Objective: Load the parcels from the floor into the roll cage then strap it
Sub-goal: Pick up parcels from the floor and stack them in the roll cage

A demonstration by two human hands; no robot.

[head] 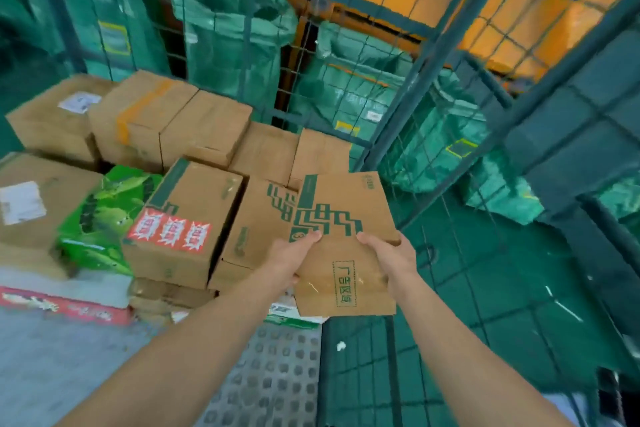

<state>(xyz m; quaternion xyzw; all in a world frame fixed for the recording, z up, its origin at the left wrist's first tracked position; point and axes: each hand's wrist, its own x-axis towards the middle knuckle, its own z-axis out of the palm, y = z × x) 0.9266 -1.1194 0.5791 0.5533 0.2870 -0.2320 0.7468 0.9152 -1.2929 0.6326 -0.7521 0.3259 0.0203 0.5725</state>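
**Carrying a carton to the stack by the cage wall**

Mesh walls of the cage (429, 59) rise behind and to the right, with green sacks (228, 38) slumped beyond the wire. Against the back wall sits the stack (187, 218) of brown parcels, packed edge to edge, likely so nothing shifts once strapped. Whether its base is the cage floor I cannot tell.

The carton (343, 215) is in the air at the stack's right end, near the cage's corner post. Its far edge is raised and overlaps the stack's top, so it is probably being lined up for a place there. The left hand (291, 256) and right hand (388, 256) grip its near end from either side. Thumbs lie on top and the fingers wrap under, mostly hidden; this two-sided hold steadies the flat box.

Its print is a green block pattern and a dashed frame reading 广告区域. Red stickers (169, 229) and white labels (22, 201) on other parcels are too blurred to read.
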